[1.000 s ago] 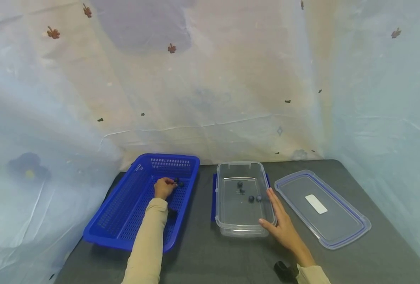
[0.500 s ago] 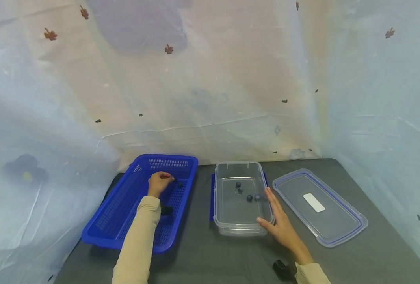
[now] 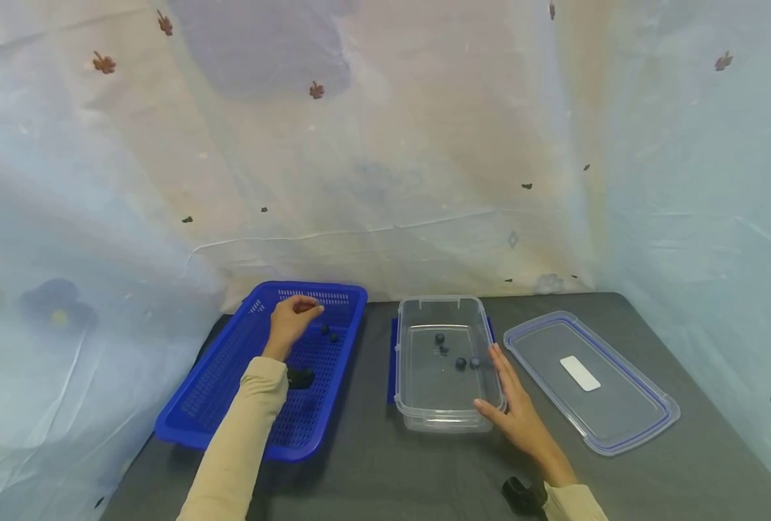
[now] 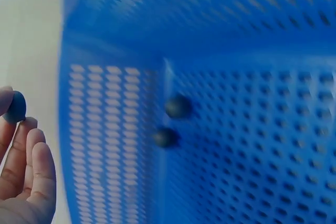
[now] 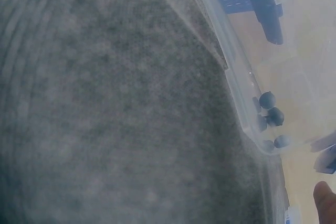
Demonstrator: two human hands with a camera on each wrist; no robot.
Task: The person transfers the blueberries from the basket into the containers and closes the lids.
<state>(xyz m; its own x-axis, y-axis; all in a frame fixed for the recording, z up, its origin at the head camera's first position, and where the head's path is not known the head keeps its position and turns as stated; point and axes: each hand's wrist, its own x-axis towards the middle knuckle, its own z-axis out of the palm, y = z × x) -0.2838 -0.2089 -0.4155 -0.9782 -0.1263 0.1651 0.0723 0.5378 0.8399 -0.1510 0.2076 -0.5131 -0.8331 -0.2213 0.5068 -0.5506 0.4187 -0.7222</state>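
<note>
Raised since a second ago: my left hand (image 3: pixel 288 325), up and back from two loose balls (image 4: pixel 178 106), now above the far part of the blue basket (image 3: pixel 335 365); my right hand (image 3: pixel 518 412) stays at the right edge of the clear box (image 3: pixel 424 391). Biggest stuff: pale creased sheet (image 3: pixel 424 159) behind, leaf and flower prints; under everything, a dark grey cloth-like tabletop (image 3: pixel 372 470). Blue basket: plastic, long, rectangular, rounded corners, slotted end wall, floor full of small holes; the two loose balls sit just beside each other inside, toward its far right. Clear box: smooth see-through plastic, rectangular, rounded corners, blue flaps (image 3: pixel 391 369) at its long sides; four dark balls (image 3: pixel 461 363) on its floor, two toward the back, two nearer my right hand. Clear lid (image 3: pixel 610 405) lies flat to the right, off the box, blue strip near its edge, white label (image 3: pixel 580 373) on it. Right fingers straight and spread, gripping nothing; whether every tip touches the rim, can't tell. Left fingers bent, tips pinching one held ball (image 4: pixel 17 107), round, smooth, dark bluish, well clear of the basket floor.
</note>
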